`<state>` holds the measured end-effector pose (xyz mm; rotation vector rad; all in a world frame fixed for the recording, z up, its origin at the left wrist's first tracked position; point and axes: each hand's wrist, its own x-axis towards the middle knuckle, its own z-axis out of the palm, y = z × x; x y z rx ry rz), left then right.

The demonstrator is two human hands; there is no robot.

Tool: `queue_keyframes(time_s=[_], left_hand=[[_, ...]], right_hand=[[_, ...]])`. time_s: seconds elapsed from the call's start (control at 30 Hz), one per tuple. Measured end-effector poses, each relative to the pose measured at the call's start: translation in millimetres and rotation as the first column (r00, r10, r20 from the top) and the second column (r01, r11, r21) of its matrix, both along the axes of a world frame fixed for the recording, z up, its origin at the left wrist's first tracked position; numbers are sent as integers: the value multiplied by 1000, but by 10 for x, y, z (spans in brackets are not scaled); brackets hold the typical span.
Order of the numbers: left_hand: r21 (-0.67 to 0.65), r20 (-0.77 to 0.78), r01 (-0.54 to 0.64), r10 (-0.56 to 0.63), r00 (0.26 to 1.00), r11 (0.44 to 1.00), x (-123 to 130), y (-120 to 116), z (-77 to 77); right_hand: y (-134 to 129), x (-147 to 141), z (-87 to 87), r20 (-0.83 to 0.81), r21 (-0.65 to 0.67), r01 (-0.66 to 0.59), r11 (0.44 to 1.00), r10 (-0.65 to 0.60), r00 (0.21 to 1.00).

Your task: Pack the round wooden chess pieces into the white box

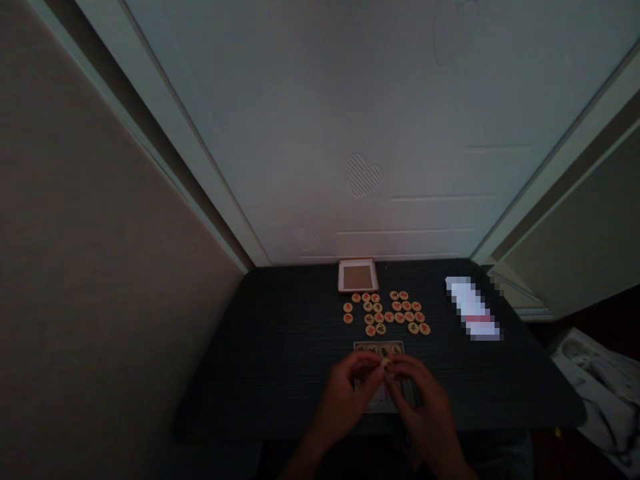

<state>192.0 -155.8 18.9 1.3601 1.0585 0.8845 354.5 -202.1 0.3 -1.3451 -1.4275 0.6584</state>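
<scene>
Both hands meet over a shallow box point(379, 345) near the table's front edge. Between their fingertips is a round wooden game piece point(386, 364), pinched by my left hand point(349, 392) from the left and my right hand point(424, 400) from the right. Several pieces lie in a row along the box's far side, and my hands hide much of the rest. Beyond the box, several round pieces point(399, 317) with red or dark characters lie flat in loose rows. An empty-looking box lid point(358, 275) rests behind them.
The dark table point(280, 347) ends at a white panel point(320, 133) with heart reliefs. A blurred bright flat object point(473, 310) lies on the table's right side. Off the right edge, lower down, are white items point(595, 393) with a cable.
</scene>
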Motion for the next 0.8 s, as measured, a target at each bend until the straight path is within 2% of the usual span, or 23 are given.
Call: queue_keyframes(time_s=[0.1,0.23,0.43,0.8], left_hand=[[-45,42,-14,16,999,999,-8,12,-45],[-34,50,-3,4,999,999,-46,8,-33],[93,-21,48,-46,999,995,-84,-10,48],[277,15,62,-68,998,959,-99,-27,103]], right_hand=[[-17,-8,-6,59,24,-22,999,21,998],[-15,-6,25,51,10,-40,999,39,998],[8,3,39,-7,-29,-60,998,59,998],[-2,11,37,1,24,-82,996,82,997]])
